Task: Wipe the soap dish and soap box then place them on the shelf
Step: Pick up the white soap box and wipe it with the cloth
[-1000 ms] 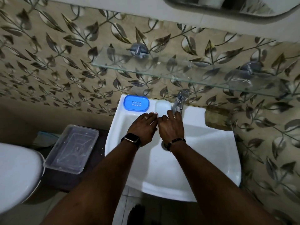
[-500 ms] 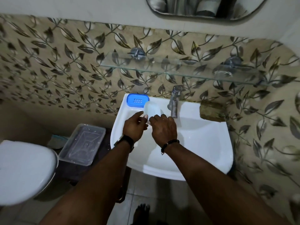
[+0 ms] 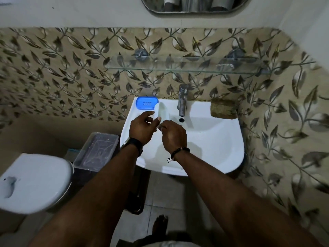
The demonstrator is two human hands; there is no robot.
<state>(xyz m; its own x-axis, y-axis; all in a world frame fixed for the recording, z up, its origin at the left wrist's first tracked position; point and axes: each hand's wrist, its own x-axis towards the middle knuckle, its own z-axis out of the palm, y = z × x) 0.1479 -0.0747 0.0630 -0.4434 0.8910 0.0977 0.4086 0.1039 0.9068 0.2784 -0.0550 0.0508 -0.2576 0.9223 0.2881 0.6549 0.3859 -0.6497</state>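
White plastic fills the far left: a toilet lid. Just right of it a clear plastic tub sits on a dark stand, its moulded base showing through; what it holds, if anything, I cannot tell.

The blue soap dish lies flat on the back left corner of the sink, holes up. Touching its right edge is the white soap box, on the sink's rim.

The left hand, with a watch on its wrist, has a narrow grip. Thumb and forefinger are curled round the near end of the white soap box. The right hand, wearing a bead bracelet, has its fingers curled tight against the same end. Whether its grip holds the box or some small white scrap cannot be told.

Further right the tap stands at the back of the basin, and a brown block rests on the back right corner. The glass shelf hangs on the wall above both task things.

A second ago both hands lay flat with straight fingers near the tap; half a second ago they had curled at the box, as now. The blue dish has kept its corner.
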